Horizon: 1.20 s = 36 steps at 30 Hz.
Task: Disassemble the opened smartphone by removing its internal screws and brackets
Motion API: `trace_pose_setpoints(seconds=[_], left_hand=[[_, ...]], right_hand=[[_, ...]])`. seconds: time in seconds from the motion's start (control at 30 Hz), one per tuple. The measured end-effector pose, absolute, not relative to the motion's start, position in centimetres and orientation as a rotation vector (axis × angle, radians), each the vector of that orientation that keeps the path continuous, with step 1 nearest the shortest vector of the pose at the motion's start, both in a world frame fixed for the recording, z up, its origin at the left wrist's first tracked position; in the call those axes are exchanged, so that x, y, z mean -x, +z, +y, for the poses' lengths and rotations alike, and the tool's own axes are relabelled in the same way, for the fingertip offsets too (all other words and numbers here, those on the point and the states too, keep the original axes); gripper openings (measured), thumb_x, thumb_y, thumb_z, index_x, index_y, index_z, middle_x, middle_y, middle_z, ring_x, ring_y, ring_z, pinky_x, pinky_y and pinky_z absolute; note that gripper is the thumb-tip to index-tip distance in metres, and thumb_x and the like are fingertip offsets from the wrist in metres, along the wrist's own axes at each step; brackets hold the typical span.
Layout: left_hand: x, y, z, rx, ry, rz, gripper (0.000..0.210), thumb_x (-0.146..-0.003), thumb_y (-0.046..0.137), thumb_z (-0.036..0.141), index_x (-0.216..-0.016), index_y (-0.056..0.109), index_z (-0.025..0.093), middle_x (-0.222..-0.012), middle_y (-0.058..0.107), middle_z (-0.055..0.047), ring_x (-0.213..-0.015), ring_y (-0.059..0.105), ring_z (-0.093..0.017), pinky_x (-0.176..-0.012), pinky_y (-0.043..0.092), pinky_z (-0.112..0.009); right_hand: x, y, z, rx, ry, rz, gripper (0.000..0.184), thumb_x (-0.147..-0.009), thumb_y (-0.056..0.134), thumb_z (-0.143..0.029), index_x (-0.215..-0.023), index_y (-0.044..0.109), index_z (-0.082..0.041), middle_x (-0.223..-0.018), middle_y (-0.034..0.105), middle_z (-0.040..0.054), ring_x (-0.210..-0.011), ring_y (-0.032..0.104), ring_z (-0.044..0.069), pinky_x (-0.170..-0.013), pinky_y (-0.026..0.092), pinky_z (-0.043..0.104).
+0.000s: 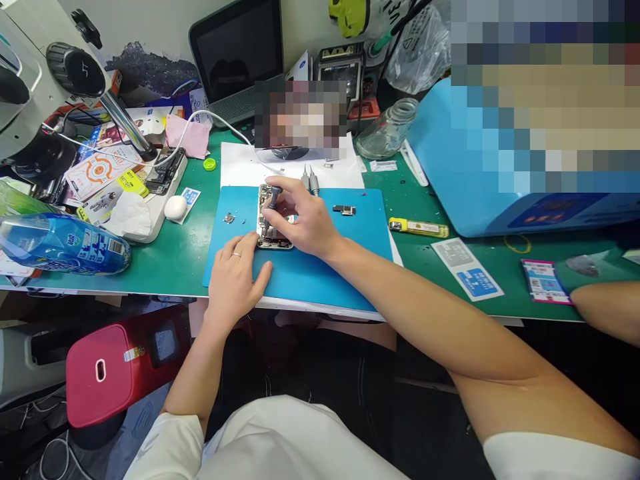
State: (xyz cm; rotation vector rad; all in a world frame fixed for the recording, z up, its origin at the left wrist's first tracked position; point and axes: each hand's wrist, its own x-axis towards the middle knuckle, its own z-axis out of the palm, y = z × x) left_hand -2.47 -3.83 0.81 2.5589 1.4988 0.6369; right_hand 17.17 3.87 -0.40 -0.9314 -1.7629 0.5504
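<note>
An opened smartphone lies on a blue mat, its inner boards and parts exposed. In my right hand a small dark screwdriver is pinched upright over the phone; its tip is too small to make out. My left hand rests at the phone's lower left corner, thumb spread and fingertips at the frame. Small metal pieces lie left of the phone, and a small dark component lies to the right. Two grey-handled tweezers sit just behind my right hand.
A microscope and a blue bottle stand left. Behind are a screen and white paper. A glass jar, a yellow cutter and a blue box are right. Another person's arm rests at the right edge.
</note>
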Motion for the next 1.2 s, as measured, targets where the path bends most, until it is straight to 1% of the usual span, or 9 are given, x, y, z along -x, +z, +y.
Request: trace_pose_setpoints(seconds=[0.13, 0.4, 0.77, 0.83, 0.93, 1.0, 1.07, 1.13, 1.2], left_hand=[[2.5, 0.8, -3.8, -2.565, 0.633, 1.492, 0.048, -0.108, 0.056, 0.033, -0.152, 0.052, 0.015, -0.149, 0.067, -0.015, -0.14, 0.059, -0.033, -0.111, 0.051, -0.047], [2.4, 0.9, -3.8, -2.541, 0.636, 1.51, 0.048, -0.105, 0.057, 0.029, -0.15, 0.052, 0.014, -0.145, 0.069, -0.016, -0.138, 0.06, -0.033, -0.109, 0.052, -0.047], [2.3, 0.8, -3.8, -2.529, 0.644, 1.526, 0.046, -0.105, 0.058, 0.029, -0.149, 0.054, 0.015, -0.146, 0.068, -0.015, -0.139, 0.06, -0.033, -0.11, 0.052, -0.045], [2.3, 0.7, -3.8, -2.532, 0.66, 1.534, 0.046, -0.105, 0.059, 0.029, -0.148, 0.055, 0.014, -0.143, 0.07, -0.016, -0.137, 0.06, -0.032, -0.109, 0.052, -0.045], [2.3, 0.7, -3.7, -2.529, 0.679, 1.535, 0.045, -0.105, 0.06, 0.029, -0.147, 0.056, 0.012, -0.14, 0.071, -0.015, -0.135, 0.061, -0.032, -0.109, 0.052, -0.044], [2.4, 0.7, -3.8, -2.521, 0.664, 1.529, 0.044, -0.105, 0.059, 0.029, -0.147, 0.057, 0.014, -0.142, 0.071, -0.013, -0.136, 0.061, -0.032, -0.109, 0.052, -0.045], [2.5, 0.6, -3.8, -2.522, 0.647, 1.527, 0.044, -0.106, 0.058, 0.03, -0.147, 0.057, 0.015, -0.144, 0.071, -0.013, -0.137, 0.06, -0.032, -0.109, 0.052, -0.046], [2.7, 0.5, -3.8, -2.541, 0.644, 1.52, 0.043, -0.107, 0.057, 0.031, -0.147, 0.059, 0.015, -0.148, 0.069, -0.013, -0.137, 0.06, -0.033, -0.109, 0.052, -0.047], [2.8, 0.3, -3.7, -2.561, 0.642, 1.505, 0.044, -0.107, 0.056, 0.032, -0.147, 0.061, 0.016, -0.151, 0.067, -0.013, -0.138, 0.06, -0.033, -0.109, 0.053, -0.048]], right_hand=[[-17.1, -0.5, 3.9, 0.91, 0.576, -1.765, 0.043, -0.103, 0.059, -0.032, -0.144, 0.048, -0.029, -0.1, 0.071, 0.0008, -0.077, 0.071, 0.016, -0.077, 0.068, 0.035], [-17.2, -0.3, 3.8, 0.963, 0.61, -1.765, 0.043, -0.103, 0.057, -0.039, -0.145, 0.048, -0.031, -0.102, 0.071, 0.0021, -0.081, 0.073, 0.018, -0.08, 0.069, 0.036], [-17.2, -0.1, 3.6, 0.944, 0.535, -1.699, 0.042, -0.103, 0.059, -0.04, -0.143, 0.05, -0.032, -0.099, 0.072, 0.0009, -0.077, 0.072, 0.018, -0.078, 0.071, 0.039], [-17.3, -0.2, 3.6, 0.952, 0.498, -1.67, 0.045, -0.104, 0.057, -0.043, -0.147, 0.049, -0.033, -0.101, 0.074, 0.0014, -0.081, 0.074, 0.02, -0.081, 0.071, 0.042], [-17.5, -0.4, 3.8, 1.008, 0.423, -1.606, 0.055, -0.105, 0.057, -0.048, -0.155, 0.043, -0.035, -0.111, 0.077, 0.0043, -0.091, 0.077, 0.024, -0.086, 0.071, 0.046], [-17.8, -0.3, 4.1, 1.05, 0.369, -1.554, 0.058, -0.105, 0.058, -0.05, -0.158, 0.041, -0.036, -0.116, 0.079, 0.0056, -0.091, 0.078, 0.025, -0.084, 0.071, 0.047], [-18.4, 0.3, 4.3, 1.035, 0.333, -1.519, 0.054, -0.104, 0.06, -0.05, -0.154, 0.045, -0.035, -0.115, 0.08, 0.0054, -0.087, 0.078, 0.024, -0.078, 0.071, 0.043], [-19.5, 1.4, 4.3, 0.981, 0.323, -1.522, 0.044, -0.103, 0.064, -0.049, -0.143, 0.054, -0.033, -0.115, 0.081, 0.0045, -0.082, 0.078, 0.022, -0.072, 0.07, 0.039], [-21.1, 2.6, 4.0, 0.972, 0.328, -1.558, 0.032, -0.103, 0.065, -0.047, -0.131, 0.062, -0.031, -0.116, 0.082, 0.0038, -0.08, 0.079, 0.02, -0.072, 0.07, 0.037]])
